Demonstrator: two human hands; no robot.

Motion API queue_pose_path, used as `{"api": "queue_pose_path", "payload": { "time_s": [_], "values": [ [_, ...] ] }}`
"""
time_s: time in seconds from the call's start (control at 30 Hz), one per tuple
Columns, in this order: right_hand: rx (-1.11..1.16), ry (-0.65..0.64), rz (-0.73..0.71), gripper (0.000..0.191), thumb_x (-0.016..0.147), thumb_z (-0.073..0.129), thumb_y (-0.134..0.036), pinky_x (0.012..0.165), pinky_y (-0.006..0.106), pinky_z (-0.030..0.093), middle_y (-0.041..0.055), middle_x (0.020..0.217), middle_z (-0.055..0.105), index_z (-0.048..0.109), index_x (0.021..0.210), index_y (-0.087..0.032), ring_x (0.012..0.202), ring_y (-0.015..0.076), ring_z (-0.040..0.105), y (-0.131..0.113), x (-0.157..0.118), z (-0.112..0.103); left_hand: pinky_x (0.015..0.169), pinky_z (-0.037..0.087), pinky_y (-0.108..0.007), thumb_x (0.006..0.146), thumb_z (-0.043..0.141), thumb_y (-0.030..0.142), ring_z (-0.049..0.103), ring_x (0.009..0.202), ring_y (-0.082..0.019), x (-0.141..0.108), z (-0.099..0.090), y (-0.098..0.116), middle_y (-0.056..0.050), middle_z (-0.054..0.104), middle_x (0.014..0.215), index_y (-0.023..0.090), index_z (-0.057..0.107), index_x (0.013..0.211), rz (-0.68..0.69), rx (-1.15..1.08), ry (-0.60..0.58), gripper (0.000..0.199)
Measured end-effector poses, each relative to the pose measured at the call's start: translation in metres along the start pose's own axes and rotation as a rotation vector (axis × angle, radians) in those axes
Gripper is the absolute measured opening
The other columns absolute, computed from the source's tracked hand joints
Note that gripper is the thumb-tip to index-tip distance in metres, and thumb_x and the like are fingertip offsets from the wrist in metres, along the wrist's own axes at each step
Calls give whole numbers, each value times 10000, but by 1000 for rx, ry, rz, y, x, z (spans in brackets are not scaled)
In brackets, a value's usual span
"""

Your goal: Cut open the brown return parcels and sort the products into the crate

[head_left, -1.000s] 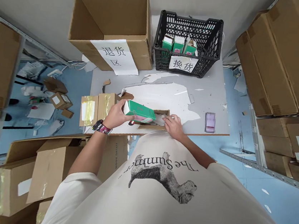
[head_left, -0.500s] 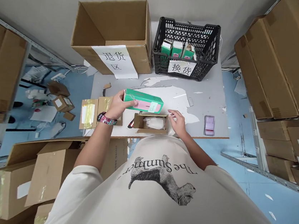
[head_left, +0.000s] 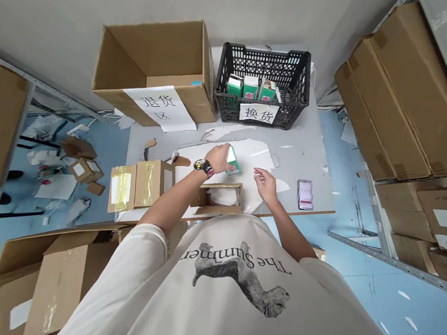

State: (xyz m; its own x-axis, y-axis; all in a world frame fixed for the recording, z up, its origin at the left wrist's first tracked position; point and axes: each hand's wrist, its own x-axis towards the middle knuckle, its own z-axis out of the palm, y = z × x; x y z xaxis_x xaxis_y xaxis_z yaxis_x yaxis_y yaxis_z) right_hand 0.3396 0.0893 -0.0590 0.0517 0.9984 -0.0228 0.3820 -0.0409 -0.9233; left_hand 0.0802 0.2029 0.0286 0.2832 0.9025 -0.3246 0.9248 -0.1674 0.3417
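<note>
My left hand is closed around a green and white product box above the middle of the table. The box is turned so that only one end and part of a side show beside my fingers. My right hand hovers to the right of it, fingers partly bent and apart, holding nothing. Between my hands and my body, close to the table's front edge, stands a small open carton. White wrapping lies inside that carton.
At the back stand a large open cardboard box with a paper sign and a black plastic crate with several green boxes. Taped cartons sit at left, a phone at right. Shelves of cartons flank the table.
My left hand has moved right and turned the green box, so its long printed side no longer shows. My right hand stays about where it was. The whole view has shifted slightly.
</note>
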Motion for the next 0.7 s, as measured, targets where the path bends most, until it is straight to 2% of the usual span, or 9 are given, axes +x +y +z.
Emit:
{"api": "queue_pose_path", "payload": {
  "time_s": [0.13,0.27,0.47,0.6,0.7],
  "values": [
    [-42,-51,36,343,1050,623,-373,977,431,691,114,1216,860,845,1280,-249,1024,253,810,2,6,6,1083,587,-521,802,999,410,658,1360,-452,15,35,-4,-204,730,1422,212,616,1475,59,40,-44,800],
    [-98,-118,8,357,1057,613,-314,1008,430,675,112,1253,844,836,1328,-249,1065,260,807,-2,19,17,1158,556,-550,807,993,349,641,1352,-440,19,60,-18,-195,706,1415,213,614,1468,137,-29,-5,775],
    [-219,-195,-58,526,1072,615,-304,1063,462,644,138,1456,762,718,1586,-251,1150,292,755,-13,41,35,1209,565,-548,844,942,327,650,1402,-394,2,76,-42,-162,674,1472,230,584,1499,233,-305,156,753],
    [-308,-271,-122,735,1043,693,-354,1203,538,567,185,1636,646,558,1755,-226,1362,360,678,-21,56,44,1141,625,-525,862,888,287,671,1408,-367,-12,86,-53,-162,676,1506,231,567,1516,237,-439,234,730],
    [-330,-309,-178,785,1019,732,-363,1281,574,496,190,1667,620,538,1765,-217,1485,389,603,-29,63,51,1134,639,-517,896,843,275,672,1441,-351,-20,92,-53,-164,676,1544,237,573,1488,240,-500,320,652]
  ]
}}
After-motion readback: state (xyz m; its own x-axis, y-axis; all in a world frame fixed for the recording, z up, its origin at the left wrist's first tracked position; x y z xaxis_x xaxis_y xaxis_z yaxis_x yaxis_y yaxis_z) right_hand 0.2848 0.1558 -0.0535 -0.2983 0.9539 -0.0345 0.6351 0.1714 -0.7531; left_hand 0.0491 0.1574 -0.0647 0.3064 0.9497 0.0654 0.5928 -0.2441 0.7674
